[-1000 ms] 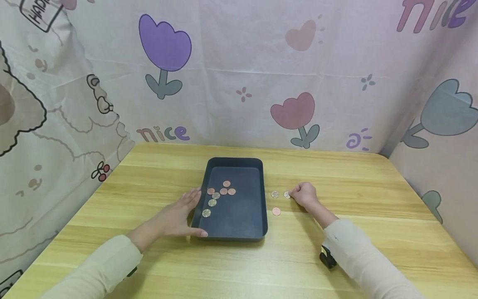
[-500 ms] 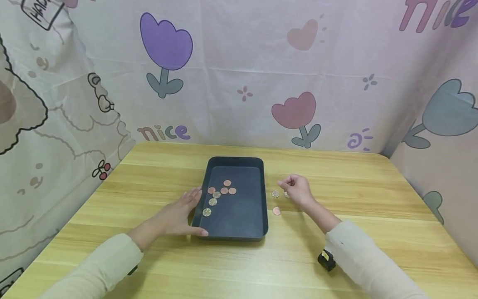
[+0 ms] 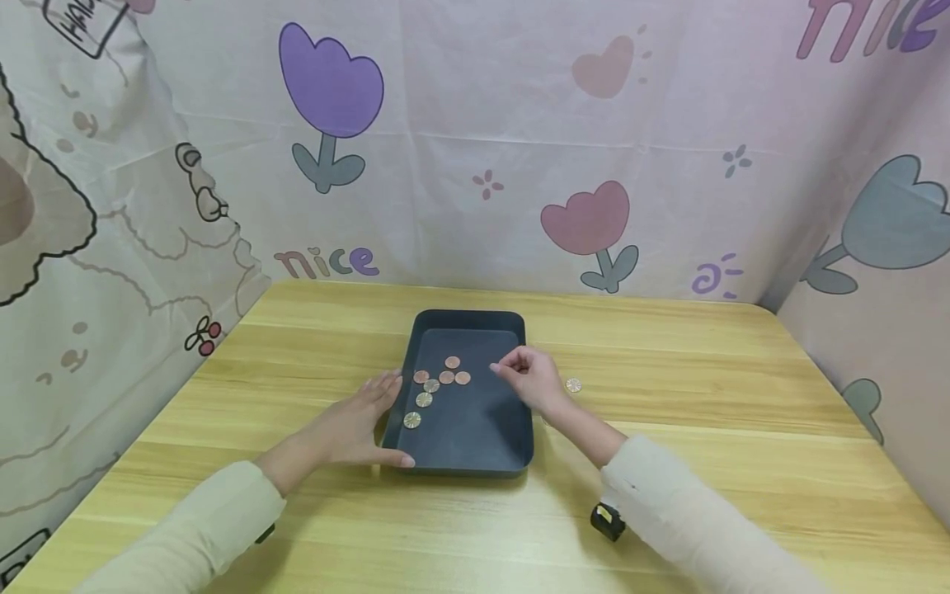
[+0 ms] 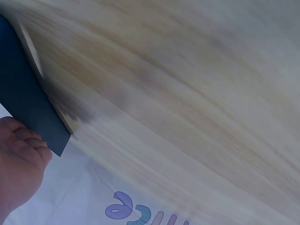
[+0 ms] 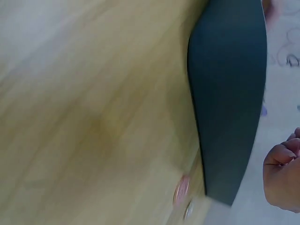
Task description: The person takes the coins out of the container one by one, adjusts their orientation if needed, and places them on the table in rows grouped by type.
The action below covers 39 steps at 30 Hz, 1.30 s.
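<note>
A dark rectangular tray (image 3: 475,429) stands on the wooden table, with copper-coloured coins (image 3: 453,362) and gold-coloured coins (image 3: 424,399) lying flat in its left half. Against the tray's left side rests my left hand (image 3: 345,429), fingers extended, its thumb along the near left corner. Over the tray's right side is my right hand (image 3: 533,379), thumb and fingertips pinched together on a coin that the fingers hide. Right of that hand a gold-coloured coin (image 3: 574,384) lies on the table. A copper-coloured coin (image 5: 181,190) and another coin (image 5: 188,209) show beside the tray in the right wrist view.
The wooden table (image 3: 668,363) reaches back to a printed cloth (image 3: 460,107) with flowers and lettering. Similar cloth hangs on the left and right sides. The tray's raised wall runs all round it.
My right hand has lifted from the coins on the table and moved left over the tray's right wall, fingertips pinched. My left hand stays at the tray, and the coins inside keep their places.
</note>
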Each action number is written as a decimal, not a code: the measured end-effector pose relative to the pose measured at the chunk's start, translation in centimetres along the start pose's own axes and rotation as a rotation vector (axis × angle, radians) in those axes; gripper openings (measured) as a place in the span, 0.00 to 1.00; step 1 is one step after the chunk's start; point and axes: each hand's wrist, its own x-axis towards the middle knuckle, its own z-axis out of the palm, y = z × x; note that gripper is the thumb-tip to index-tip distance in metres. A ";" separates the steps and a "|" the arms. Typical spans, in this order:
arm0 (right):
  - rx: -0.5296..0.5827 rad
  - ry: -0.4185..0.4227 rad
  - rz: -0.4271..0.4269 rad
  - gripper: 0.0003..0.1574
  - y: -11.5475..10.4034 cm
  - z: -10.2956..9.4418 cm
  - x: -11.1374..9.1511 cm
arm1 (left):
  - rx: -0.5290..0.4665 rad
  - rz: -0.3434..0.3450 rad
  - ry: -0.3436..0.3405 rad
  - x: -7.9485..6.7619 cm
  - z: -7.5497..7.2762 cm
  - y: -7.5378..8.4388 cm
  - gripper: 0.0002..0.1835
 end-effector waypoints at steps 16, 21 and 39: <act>0.005 -0.201 -0.155 0.05 -0.3 7.7 -0.6 | -0.019 -0.011 0.009 -0.3 0.0 0.2 0.63; -0.070 -0.289 -0.142 0.06 -0.1 9.3 -0.5 | -0.012 -0.004 0.009 -0.5 0.0 0.1 0.63; -0.329 -0.373 -0.085 0.09 -0.4 11.0 -0.4 | -0.001 -0.004 -0.001 -0.5 0.0 0.0 0.62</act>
